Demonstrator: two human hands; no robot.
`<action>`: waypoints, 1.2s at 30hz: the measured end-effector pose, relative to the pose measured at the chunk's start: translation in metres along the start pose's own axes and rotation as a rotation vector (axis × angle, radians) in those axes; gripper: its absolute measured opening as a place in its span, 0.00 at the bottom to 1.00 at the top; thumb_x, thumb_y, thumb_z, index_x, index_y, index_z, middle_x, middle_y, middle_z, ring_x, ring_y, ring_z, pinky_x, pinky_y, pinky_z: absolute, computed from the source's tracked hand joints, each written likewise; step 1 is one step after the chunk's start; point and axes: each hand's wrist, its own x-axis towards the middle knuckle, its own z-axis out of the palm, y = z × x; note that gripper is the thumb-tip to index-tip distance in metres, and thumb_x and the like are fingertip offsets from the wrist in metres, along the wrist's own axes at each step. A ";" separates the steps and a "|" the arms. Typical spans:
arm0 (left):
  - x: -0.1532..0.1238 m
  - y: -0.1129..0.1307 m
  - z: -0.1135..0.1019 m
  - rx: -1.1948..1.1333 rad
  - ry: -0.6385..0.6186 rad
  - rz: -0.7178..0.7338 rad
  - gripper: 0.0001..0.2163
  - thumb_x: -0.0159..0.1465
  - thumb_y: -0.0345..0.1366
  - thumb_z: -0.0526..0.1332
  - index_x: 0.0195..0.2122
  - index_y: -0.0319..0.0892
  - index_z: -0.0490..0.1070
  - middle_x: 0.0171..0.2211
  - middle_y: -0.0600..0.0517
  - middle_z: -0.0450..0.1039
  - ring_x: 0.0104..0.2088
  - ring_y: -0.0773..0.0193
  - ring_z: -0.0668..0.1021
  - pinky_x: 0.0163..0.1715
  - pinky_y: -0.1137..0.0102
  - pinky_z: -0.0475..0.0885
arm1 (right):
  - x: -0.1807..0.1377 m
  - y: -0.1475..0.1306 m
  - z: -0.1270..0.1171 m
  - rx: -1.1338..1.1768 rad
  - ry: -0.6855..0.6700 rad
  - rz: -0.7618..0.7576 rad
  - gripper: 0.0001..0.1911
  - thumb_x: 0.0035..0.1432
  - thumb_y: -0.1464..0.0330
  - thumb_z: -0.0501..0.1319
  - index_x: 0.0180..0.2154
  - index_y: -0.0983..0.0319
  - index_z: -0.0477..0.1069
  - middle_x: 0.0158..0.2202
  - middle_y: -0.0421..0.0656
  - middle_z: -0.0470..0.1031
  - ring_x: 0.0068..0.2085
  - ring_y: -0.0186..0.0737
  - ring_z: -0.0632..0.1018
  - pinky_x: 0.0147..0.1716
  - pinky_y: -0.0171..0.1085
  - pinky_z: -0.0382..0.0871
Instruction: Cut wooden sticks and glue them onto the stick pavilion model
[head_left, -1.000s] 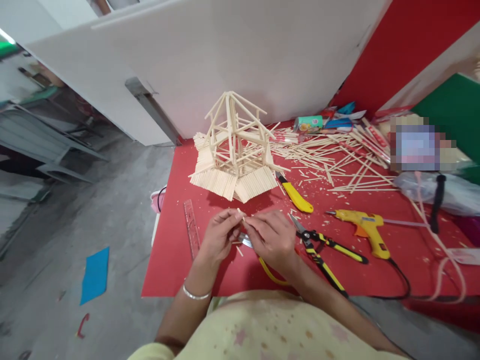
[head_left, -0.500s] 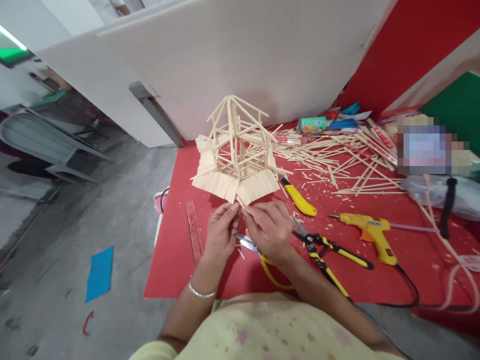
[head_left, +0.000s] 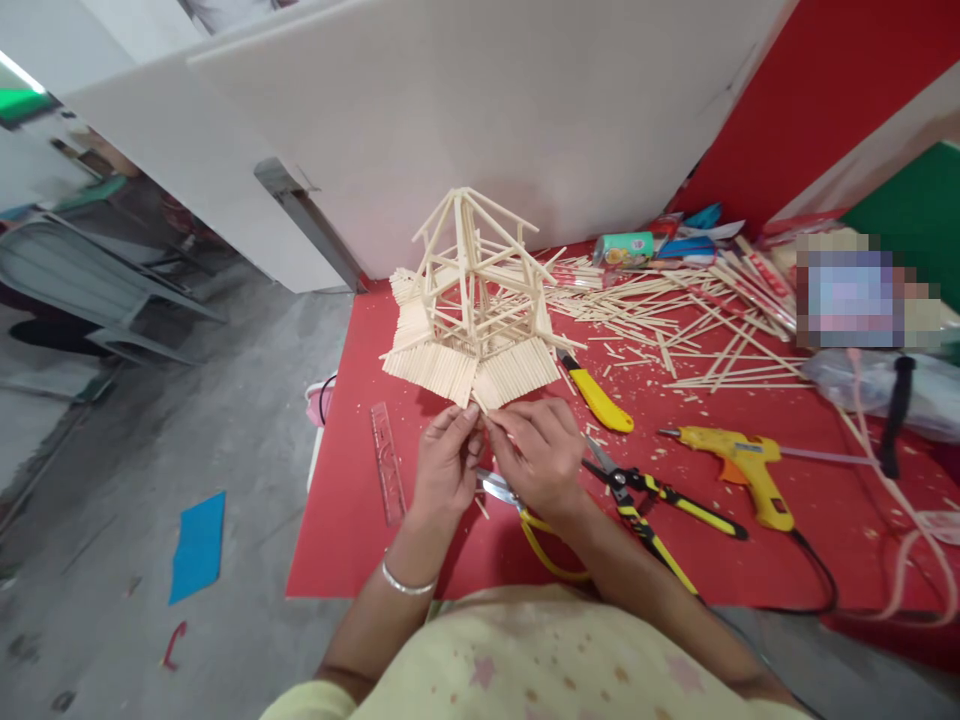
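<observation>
A wooden-stick model [head_left: 469, 300] with a pointed open frame and slatted sloping panels stands on the red table [head_left: 337, 500]. At its near corner, between two front panels, my two hands meet. My left hand [head_left: 448, 455] is closed, thumb and forefinger pinched at the corner, and what they hold is too small to make out. My right hand [head_left: 544, 452] pinches a short wooden stick [head_left: 481, 404] whose end touches the corner. Scissors [head_left: 536, 540] with yellow handles lie partly hidden under my right hand. Left of my left hand is a clear ruler [head_left: 387, 460].
To the right lie a yellow utility knife [head_left: 600, 397], cutting pliers [head_left: 652, 490] and a yellow hot glue gun [head_left: 739, 460] with its cord. Loose sticks [head_left: 675, 310] and plastic packets spread behind them. A white partition [head_left: 480, 110] rises behind the table.
Almost nothing differs. Both hands keep their pinch at the model's near corner, and the view has shifted very slightly.
</observation>
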 end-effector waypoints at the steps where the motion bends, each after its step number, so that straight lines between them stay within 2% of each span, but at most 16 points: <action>1: 0.000 0.000 0.001 -0.004 0.003 -0.002 0.18 0.46 0.40 0.78 0.28 0.39 0.70 0.21 0.59 0.70 0.17 0.78 0.65 0.14 0.80 0.53 | 0.000 0.000 0.000 0.000 -0.004 0.006 0.09 0.61 0.71 0.66 0.43 0.56 0.76 0.38 0.43 0.82 0.39 0.41 0.78 0.42 0.43 0.72; 8: -0.001 0.001 0.003 -0.007 -0.007 -0.003 0.18 0.46 0.40 0.78 0.27 0.39 0.70 0.20 0.59 0.69 0.16 0.78 0.65 0.13 0.81 0.53 | 0.001 0.000 0.000 0.032 0.020 -0.022 0.12 0.58 0.73 0.67 0.45 0.57 0.75 0.39 0.42 0.81 0.40 0.40 0.76 0.43 0.41 0.71; 13: -0.008 0.001 -0.004 0.030 -0.071 -0.025 0.15 0.51 0.41 0.76 0.29 0.39 0.72 0.18 0.60 0.66 0.17 0.77 0.65 0.14 0.81 0.55 | -0.007 0.000 -0.004 0.092 0.019 -0.041 0.12 0.57 0.73 0.68 0.43 0.57 0.74 0.37 0.42 0.80 0.38 0.40 0.76 0.42 0.41 0.71; 16: -0.012 -0.003 -0.014 0.087 -0.132 -0.075 0.14 0.52 0.41 0.75 0.32 0.40 0.75 0.19 0.58 0.68 0.16 0.77 0.64 0.13 0.81 0.54 | -0.020 0.002 -0.008 0.165 -0.075 0.027 0.08 0.58 0.72 0.67 0.40 0.57 0.74 0.36 0.41 0.80 0.38 0.40 0.76 0.42 0.42 0.71; 19: -0.012 -0.005 -0.029 0.217 -0.134 -0.081 0.13 0.52 0.42 0.74 0.29 0.40 0.76 0.19 0.57 0.69 0.15 0.77 0.62 0.14 0.79 0.56 | -0.036 0.007 -0.011 0.198 -0.214 0.173 0.03 0.62 0.70 0.64 0.39 0.57 0.74 0.37 0.42 0.80 0.40 0.40 0.76 0.45 0.42 0.70; 21: -0.010 -0.003 -0.042 0.386 -0.097 0.017 0.12 0.53 0.42 0.74 0.29 0.40 0.77 0.20 0.56 0.70 0.17 0.74 0.65 0.17 0.77 0.61 | -0.046 0.014 -0.013 0.165 -0.304 0.253 0.03 0.65 0.68 0.62 0.40 0.58 0.74 0.39 0.42 0.79 0.43 0.41 0.76 0.46 0.41 0.68; 23: -0.008 0.000 -0.059 0.645 -0.111 0.157 0.08 0.56 0.39 0.72 0.29 0.40 0.79 0.24 0.53 0.74 0.24 0.69 0.73 0.25 0.74 0.68 | -0.053 0.021 -0.016 0.094 -0.412 0.298 0.04 0.66 0.67 0.60 0.41 0.58 0.74 0.40 0.42 0.79 0.45 0.41 0.77 0.46 0.39 0.67; 26: -0.008 0.003 -0.086 1.102 -0.240 0.294 0.04 0.60 0.36 0.68 0.31 0.42 0.80 0.30 0.50 0.77 0.30 0.64 0.76 0.32 0.70 0.69 | -0.060 0.028 -0.020 -0.055 -0.588 0.340 0.07 0.68 0.65 0.58 0.40 0.58 0.74 0.40 0.42 0.79 0.43 0.40 0.77 0.43 0.37 0.64; 28: -0.010 0.001 -0.100 1.303 -0.364 0.337 0.04 0.63 0.35 0.66 0.34 0.43 0.81 0.33 0.49 0.77 0.32 0.63 0.76 0.35 0.69 0.69 | -0.062 0.029 -0.021 -0.150 -0.664 0.355 0.08 0.68 0.65 0.57 0.38 0.59 0.73 0.38 0.42 0.78 0.41 0.39 0.77 0.40 0.37 0.62; 32: -0.021 -0.008 -0.109 1.491 -0.630 0.401 0.07 0.66 0.32 0.62 0.42 0.45 0.79 0.41 0.49 0.76 0.38 0.63 0.78 0.38 0.70 0.68 | -0.063 0.025 -0.020 -0.248 -0.724 0.321 0.09 0.68 0.64 0.57 0.38 0.59 0.73 0.38 0.42 0.78 0.39 0.38 0.77 0.36 0.37 0.58; 36: -0.028 -0.013 -0.103 1.618 -0.721 0.472 0.08 0.69 0.29 0.57 0.38 0.44 0.76 0.40 0.49 0.74 0.36 0.64 0.76 0.35 0.71 0.65 | -0.065 0.022 -0.017 -0.306 -0.748 0.286 0.12 0.69 0.62 0.55 0.38 0.59 0.74 0.37 0.42 0.78 0.37 0.38 0.76 0.34 0.37 0.56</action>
